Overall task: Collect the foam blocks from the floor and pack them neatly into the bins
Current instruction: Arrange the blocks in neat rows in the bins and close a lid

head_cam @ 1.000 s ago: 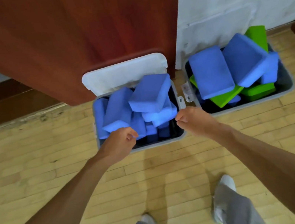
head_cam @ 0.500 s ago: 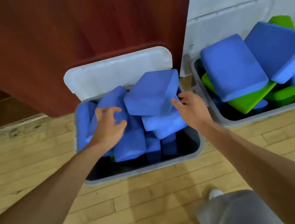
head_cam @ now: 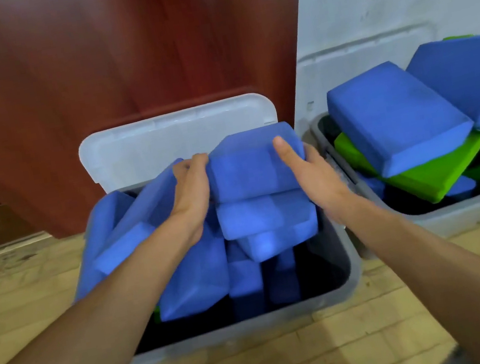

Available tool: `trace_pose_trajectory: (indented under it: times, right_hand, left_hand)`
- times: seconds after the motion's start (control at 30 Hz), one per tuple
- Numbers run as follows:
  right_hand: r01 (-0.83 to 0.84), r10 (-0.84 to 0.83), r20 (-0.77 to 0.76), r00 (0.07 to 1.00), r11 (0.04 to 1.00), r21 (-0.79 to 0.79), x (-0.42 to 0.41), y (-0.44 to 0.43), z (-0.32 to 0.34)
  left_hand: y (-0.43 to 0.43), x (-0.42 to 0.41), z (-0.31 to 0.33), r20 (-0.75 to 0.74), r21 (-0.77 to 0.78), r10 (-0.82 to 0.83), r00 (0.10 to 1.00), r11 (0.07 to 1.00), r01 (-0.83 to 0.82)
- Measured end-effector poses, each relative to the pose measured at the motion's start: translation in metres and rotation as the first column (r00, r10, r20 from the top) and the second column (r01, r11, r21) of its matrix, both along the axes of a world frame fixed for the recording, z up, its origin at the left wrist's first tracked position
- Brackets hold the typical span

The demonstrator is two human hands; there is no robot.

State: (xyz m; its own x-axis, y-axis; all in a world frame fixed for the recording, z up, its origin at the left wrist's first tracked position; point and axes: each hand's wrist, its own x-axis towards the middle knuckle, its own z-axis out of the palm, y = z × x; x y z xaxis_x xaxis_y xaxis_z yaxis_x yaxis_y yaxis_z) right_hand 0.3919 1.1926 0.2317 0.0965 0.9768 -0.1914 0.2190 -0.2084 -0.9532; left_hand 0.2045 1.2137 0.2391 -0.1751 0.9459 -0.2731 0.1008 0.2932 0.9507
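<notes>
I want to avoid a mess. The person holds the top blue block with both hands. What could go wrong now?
1. The left hand and right hand grip the top blue block, which lies on a loose, tilted pile; moving it may make the block beneath slide.
2. The pile stands higher than the rim of the grey bin, so a shifted block could tumble onto the floor.
</notes>
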Motion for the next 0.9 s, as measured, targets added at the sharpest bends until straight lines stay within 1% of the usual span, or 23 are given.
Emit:
trace_pose_trajectory:
  times: [0.03, 0.1, 0.17, 0.2, 0.23, 0.3, 0.37, 0.43, 0.57, 0.83, 0.9]
  right_hand:
    - [0.061, -0.063, -0.07, 0.996, 0.998, -0.028, 0.003, -0.001, 0.001]
    - [0.145, -0.158, -0.175, 0.972, 0.986, -0.085, 0.008, -0.005, 0.0]
    - [0.174, -0.193, -0.208, 0.959, 0.979, -0.11, 0.007, -0.01, 0.0]
    - [0.179, -0.202, -0.217, 0.955, 0.977, -0.118, 0.006, -0.01, 0.0]
    - [0.18, -0.203, -0.226, 0.953, 0.977, -0.116, 0.004, -0.013, 0.0]
    - [0.164, -0.182, -0.237, 0.954, 0.982, -0.092, 0.003, -0.017, 0.001]
    - [0.15, -0.162, -0.266, 0.95, 0.987, -0.066, 0.006, -0.019, 0.0]
    - [0.124, -0.133, -0.289, 0.948, 0.991, -0.05, 0.006, -0.023, 0.002]
    - [0.098, -0.105, -0.277, 0.955, 0.994, -0.039, -0.004, -0.034, 0.007]
    - [0.079, -0.09, -0.317, 0.944, 0.996, -0.048, -0.003, -0.045, 0.007]
    - [0.11, -0.11, -0.329, 0.938, 0.994, -0.019, 0.002, -0.046, 0.008]
  left_hand:
    - [-0.003, 0.003, 0.001, 0.01, -0.022, -0.049, 0.999, 0.999, 0.05]
    - [-0.009, 0.009, 0.002, -0.034, -0.046, -0.115, 0.993, 0.992, 0.114]
    - [-0.014, 0.014, 0.001, -0.052, -0.08, -0.115, 0.992, 0.991, 0.111]
    - [-0.015, 0.015, 0.0, -0.05, -0.104, -0.078, 0.996, 0.992, 0.072]
    - [-0.015, 0.016, -0.001, -0.03, -0.126, -0.039, 0.999, 0.991, 0.034]
    - [-0.017, 0.019, 0.0, 0.088, -0.119, 0.003, 0.996, 0.993, 0.008]
    - [-0.021, 0.022, 0.002, 0.162, -0.1, -0.033, 0.986, 0.994, 0.05]
    - [-0.029, 0.021, 0.0, 0.171, -0.091, -0.069, 0.983, 0.992, 0.086]
    - [-0.047, 0.013, 0.001, 0.207, -0.118, -0.056, 0.977, 0.99, 0.082]
    - [-0.056, 0.017, 0.007, 0.167, -0.057, -0.061, 0.984, 0.996, 0.072]
    - [-0.054, 0.02, 0.011, 0.159, -0.032, -0.083, 0.984, 0.996, 0.089]
